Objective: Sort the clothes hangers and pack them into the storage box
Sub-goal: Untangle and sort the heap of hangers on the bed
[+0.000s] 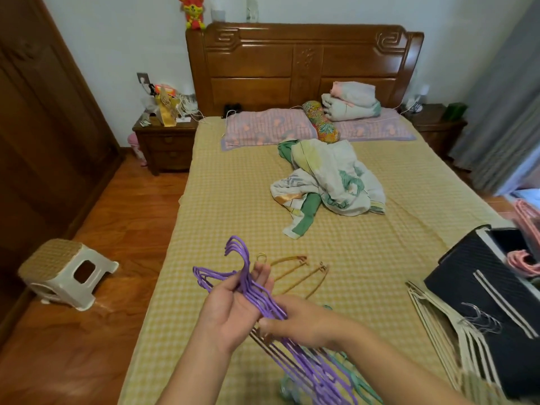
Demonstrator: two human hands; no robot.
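Over the near end of the bed, both hands hold a stack of purple hangers (248, 276). My left hand (233, 311) lies palm up under the stack, fingers nearly straight. My right hand (304, 320) grips the stack from the right, thumb and fingers curled round it. Brown hangers (304, 273) lie on the sheet just behind the hands. Green hangers (359, 381) sit under the purple ones near my right forearm. The black storage box (479, 290) stands at the right edge with pink hangers (523, 261) inside. Beige hangers (455, 340) lie against its front.
A crumpled quilt (327, 182) lies mid-bed, with pillows (263, 127) and folded bedding (350, 103) at the headboard. A white stool (67, 270) stands on the wooden floor at left, near a wardrobe (43, 127). Nightstands flank the bed.
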